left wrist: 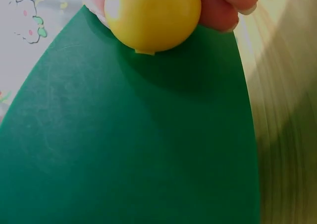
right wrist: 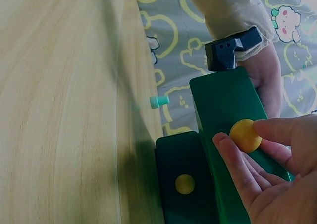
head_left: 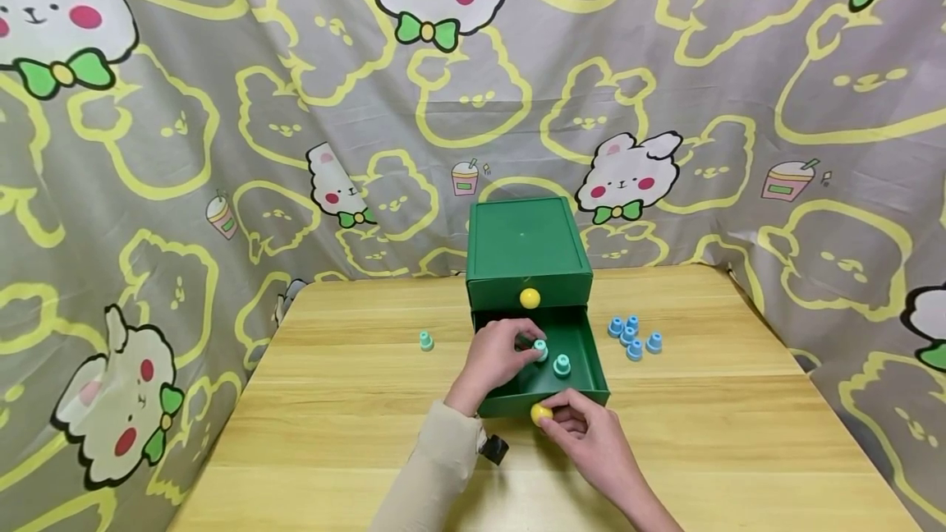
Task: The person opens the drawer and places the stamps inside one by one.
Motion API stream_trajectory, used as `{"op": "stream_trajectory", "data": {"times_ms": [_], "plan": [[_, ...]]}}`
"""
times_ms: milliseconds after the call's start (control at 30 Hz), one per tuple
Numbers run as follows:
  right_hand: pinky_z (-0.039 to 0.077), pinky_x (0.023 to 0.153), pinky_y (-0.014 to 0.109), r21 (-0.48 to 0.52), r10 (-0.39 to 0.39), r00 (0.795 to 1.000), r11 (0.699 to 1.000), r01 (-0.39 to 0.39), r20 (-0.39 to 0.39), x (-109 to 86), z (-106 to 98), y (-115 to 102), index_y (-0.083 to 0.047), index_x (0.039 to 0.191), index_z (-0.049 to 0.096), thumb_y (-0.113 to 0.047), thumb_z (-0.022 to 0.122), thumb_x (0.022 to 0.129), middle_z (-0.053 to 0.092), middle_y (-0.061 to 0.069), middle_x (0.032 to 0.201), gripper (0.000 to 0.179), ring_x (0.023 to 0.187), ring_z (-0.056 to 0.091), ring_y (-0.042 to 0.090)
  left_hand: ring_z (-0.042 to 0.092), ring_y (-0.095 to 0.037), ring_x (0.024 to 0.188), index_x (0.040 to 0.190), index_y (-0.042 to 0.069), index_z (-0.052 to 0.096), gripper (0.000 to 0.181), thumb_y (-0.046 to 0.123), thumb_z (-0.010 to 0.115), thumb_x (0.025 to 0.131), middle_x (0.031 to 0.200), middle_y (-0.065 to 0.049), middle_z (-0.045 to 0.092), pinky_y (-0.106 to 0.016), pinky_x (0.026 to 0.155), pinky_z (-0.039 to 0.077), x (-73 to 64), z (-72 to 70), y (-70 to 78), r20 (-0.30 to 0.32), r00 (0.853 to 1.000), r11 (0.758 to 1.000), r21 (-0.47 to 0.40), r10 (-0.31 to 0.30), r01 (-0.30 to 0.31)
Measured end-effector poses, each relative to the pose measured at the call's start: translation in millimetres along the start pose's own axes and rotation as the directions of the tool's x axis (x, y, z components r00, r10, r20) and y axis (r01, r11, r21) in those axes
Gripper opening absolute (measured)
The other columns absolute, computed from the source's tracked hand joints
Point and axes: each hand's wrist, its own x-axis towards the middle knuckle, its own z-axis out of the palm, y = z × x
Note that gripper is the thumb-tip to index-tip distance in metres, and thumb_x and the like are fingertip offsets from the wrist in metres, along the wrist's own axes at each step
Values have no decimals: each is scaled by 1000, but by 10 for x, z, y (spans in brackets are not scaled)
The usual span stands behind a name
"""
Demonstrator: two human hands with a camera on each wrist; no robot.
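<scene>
A green two-drawer box (head_left: 528, 240) stands on the table, its lower drawer (head_left: 510, 405) pulled out. My left hand (head_left: 498, 355) reaches into that drawer and pinches a small mint-green stepped peg (head_left: 541, 349) between thumb and fingers. Another mint-green peg (head_left: 562, 365) stands upright on the drawer floor, just right of it. My right hand (head_left: 584, 427) holds the drawer's round yellow knob (right wrist: 245, 136) between thumb and fingertips. From the left wrist, the knob (left wrist: 152, 17) fills the top of the view, with right-hand fingers (left wrist: 223, 7) beside it; the left hand is hidden there.
One mint-green peg (head_left: 426, 341) stands on the table left of the box. Several blue pegs (head_left: 628, 337) are grouped to its right. The upper drawer, with its own yellow knob (head_left: 530, 298), is closed. A patterned curtain (head_left: 473, 105) hangs behind the wooden table (head_left: 355, 401).
</scene>
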Motion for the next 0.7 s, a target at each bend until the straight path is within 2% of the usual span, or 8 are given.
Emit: {"op": "stream_trajectory", "data": {"times_ms": [233,467,700], "plan": [[60,71,22,7,9,1000,1000,-9,6,-2,2,-3,-12,104,74,-17,79,92,77,3,91,14,83,76,24,72,-11,91,106,26,78,12,27,79,94,105,8,78,-32,82,57,8,8,9,18,1000,999,35,-11,10],[60,70,22,8,9,1000,1000,-9,7,3,8,-3,-12,104,74,-17,79,92,77,4,91,14,83,76,25,71,-12,92,107,25,78,14,27,79,93,104,8,78,-32,81,55,12,10,15,11,1000,998,62,-9,9],[60,71,22,1,8,1000,1000,-8,0,4,10,-4,-12,104,74,-17,80,92,76,3,90,14,82,75,24,72,-14,100,117,24,76,24,26,79,93,112,8,78,-34,86,57,2,9,4,1,1000,1000,31,2,-2]]}}
